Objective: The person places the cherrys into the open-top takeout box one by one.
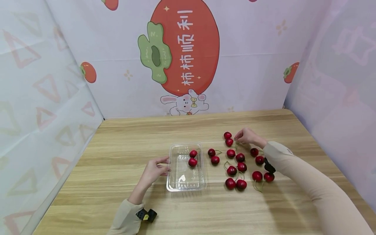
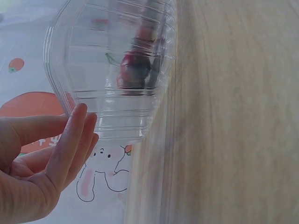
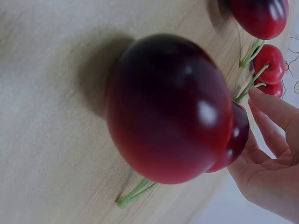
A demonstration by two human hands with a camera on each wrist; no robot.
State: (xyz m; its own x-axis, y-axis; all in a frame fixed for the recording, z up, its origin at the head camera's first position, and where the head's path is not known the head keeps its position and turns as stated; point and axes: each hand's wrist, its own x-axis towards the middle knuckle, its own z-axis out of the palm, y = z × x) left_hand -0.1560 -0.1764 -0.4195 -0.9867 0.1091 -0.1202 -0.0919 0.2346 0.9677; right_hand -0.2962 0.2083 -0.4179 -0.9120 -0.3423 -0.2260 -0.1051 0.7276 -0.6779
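A clear plastic box (image 1: 180,181) sits mid-table with two red cherries (image 1: 192,162) inside. My left hand (image 1: 155,170) is at its left side; in the left wrist view the fingers (image 2: 70,144) extend fairly straight against the box's rim and wall. At the far end of the loose fruit, my right hand (image 1: 248,135) reaches beside a pair of cherries (image 1: 229,142). The right wrist view shows its fingertips (image 3: 256,94) close by that pair's green stem (image 3: 250,86), with no firm pinch visible. A large dark cherry (image 3: 168,112) hides part of that view.
Several stemmed cherry pairs lie right of the box, among them a pair (image 1: 230,183) near the front and another (image 1: 257,176) under the right forearm. The wooden table (image 1: 117,156) meets printed cloth walls (image 1: 249,65) at the back and sides.
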